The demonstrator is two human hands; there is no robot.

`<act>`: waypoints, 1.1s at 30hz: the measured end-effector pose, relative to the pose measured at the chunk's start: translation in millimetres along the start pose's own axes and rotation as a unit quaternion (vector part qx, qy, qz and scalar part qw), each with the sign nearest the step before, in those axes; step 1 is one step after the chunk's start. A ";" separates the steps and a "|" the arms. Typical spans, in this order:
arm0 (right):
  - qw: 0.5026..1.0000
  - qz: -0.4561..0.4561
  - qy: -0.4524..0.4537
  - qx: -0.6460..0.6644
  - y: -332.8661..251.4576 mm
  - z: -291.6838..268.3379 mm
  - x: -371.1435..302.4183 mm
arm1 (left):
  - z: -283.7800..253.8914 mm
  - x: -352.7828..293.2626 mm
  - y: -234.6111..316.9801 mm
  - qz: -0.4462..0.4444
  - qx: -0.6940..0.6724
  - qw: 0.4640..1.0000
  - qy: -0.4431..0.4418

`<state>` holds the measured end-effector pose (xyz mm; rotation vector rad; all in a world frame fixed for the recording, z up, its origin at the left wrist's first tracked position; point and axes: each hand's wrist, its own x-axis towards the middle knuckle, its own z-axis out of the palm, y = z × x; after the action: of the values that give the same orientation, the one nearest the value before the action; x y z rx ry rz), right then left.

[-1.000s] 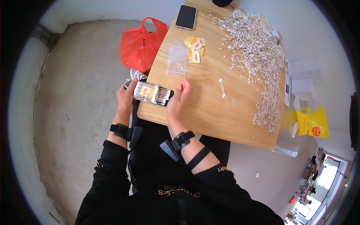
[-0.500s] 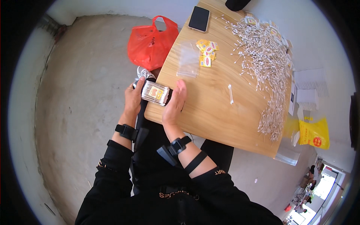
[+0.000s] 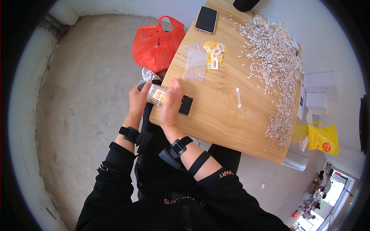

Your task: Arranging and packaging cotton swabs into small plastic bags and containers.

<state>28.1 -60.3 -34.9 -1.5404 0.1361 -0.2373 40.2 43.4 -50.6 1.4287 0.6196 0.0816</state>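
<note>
At the table's near left corner my left hand (image 3: 137,97) grips a clear bag of cotton swabs (image 3: 151,94) by its left end. The swabs lie side by side in it, with a yellow label card (image 3: 160,95) on top. My right hand (image 3: 171,102) has its fingers stretched out and together, its palm flat against the right end of the bag, covering that end. Just right of this hand, a flat black rectangular piece (image 3: 185,105) rests on the table. A few loose swabs (image 3: 238,97) lie farther right.
A big heap of loose cotton swabs (image 3: 275,65) covers the table's right side. Clear plastic bags (image 3: 195,63), yellow label cards (image 3: 212,64) and a phone (image 3: 206,19) lie toward the far end. A red plastic bag (image 3: 156,48) stands on the floor; a yellow bag (image 3: 323,139) is at the right.
My right hand has moved slightly left and now covers the bag's right end. The black piece beside it has come into view. My left hand keeps its grip.
</note>
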 end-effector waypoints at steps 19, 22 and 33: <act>0.999 0.002 -0.036 -0.007 -6.0 -18.0 0.8 | -2.0 -25.7 -5.2 -0.099 -0.248 0.962 -0.056; 0.997 -0.026 -0.045 -0.058 -6.4 -10.3 2.8 | 1.4 -21.4 -8.9 -0.089 -0.247 0.963 -0.052; 0.996 -0.034 -0.086 0.009 -21.0 71.1 3.0 | -35.2 -9.4 16.5 -0.020 -0.158 0.987 -0.036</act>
<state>46.3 7.7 -11.6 -1.5426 -0.0542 -0.1581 21.7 73.7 -32.4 1.1067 0.5479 0.0912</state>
